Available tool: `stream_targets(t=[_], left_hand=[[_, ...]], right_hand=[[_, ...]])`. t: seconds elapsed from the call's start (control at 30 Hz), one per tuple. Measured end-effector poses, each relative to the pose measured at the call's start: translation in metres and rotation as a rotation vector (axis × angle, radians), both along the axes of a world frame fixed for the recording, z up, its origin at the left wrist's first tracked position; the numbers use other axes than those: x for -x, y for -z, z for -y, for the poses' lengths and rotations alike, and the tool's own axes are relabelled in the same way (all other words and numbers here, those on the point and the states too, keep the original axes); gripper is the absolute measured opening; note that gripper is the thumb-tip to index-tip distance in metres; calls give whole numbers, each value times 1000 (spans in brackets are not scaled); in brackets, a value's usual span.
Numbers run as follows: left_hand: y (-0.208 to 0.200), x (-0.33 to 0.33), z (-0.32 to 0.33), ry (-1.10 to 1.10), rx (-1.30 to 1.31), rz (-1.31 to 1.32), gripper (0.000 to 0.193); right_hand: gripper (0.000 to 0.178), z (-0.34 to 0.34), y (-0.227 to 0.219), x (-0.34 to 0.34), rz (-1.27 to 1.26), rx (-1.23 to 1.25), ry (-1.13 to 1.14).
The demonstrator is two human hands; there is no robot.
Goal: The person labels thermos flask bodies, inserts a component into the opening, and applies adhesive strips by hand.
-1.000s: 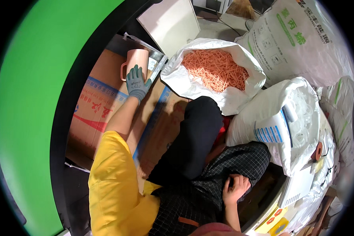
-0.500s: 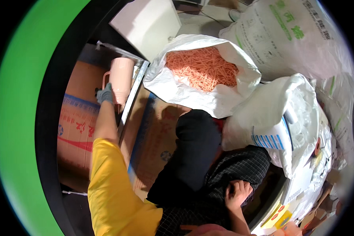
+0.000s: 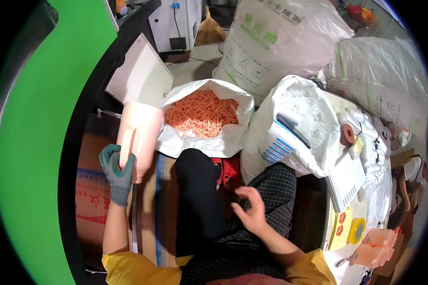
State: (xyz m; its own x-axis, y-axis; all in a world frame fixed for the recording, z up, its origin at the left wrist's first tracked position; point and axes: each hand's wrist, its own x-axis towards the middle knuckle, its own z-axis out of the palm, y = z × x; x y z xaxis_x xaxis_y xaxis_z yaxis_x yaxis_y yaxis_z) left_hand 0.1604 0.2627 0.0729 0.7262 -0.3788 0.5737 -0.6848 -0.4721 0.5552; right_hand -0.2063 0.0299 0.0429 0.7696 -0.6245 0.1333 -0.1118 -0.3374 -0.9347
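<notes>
My left hand point(image 3: 115, 172), in a grey-green work glove, is closed around the handle of a pale pink plastic pitcher point(image 3: 146, 126). The pitcher is raised and slightly tilted at the left, beside an open white sack point(image 3: 169, 147) that holds a heap of thin salmon-pink sticks point(image 3: 202, 114). Above my lap, my bare right hand point(image 3: 252, 211) is open, fingers bent and apart, with nothing in it.
A second white sack point(image 3: 257, 142) holds clear plastic pieces point(image 3: 306, 111). On the right stand stacked pink cups point(image 3: 373, 247) and a white flat stack point(image 3: 345, 183). Cardboard boxes point(image 3: 92, 199) lie low at left, near a green panel point(image 3: 38, 142). Large filled sacks point(image 3: 276, 42) stand behind.
My left hand has lifted the pitcher from over the boxes toward the sack of sticks. My right hand has risen off my leg and opened. The view has turned rightward.
</notes>
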Motion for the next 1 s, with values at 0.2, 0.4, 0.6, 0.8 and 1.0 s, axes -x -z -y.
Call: stream_targets(t=[0.2, 0.4, 0.6, 0.8, 1.0], left_hand=[[-80, 155, 74, 679, 43, -457, 26], [-21, 215, 118, 1172, 72, -497, 41], [2, 275, 166, 837, 227, -621, 36], [-40, 277, 142, 1093, 58, -110, 41], [-23, 277, 137, 914, -221, 348, 39]], right_hand=[[100, -30, -7, -48, 385, -573, -41], [103, -36, -7, 71, 269, -2028, -426], [38, -32, -12, 133, -49, -858, 121], [111, -3, -42, 87, -15, 394, 224], [88, -6, -13, 53, 56, 392, 255]])
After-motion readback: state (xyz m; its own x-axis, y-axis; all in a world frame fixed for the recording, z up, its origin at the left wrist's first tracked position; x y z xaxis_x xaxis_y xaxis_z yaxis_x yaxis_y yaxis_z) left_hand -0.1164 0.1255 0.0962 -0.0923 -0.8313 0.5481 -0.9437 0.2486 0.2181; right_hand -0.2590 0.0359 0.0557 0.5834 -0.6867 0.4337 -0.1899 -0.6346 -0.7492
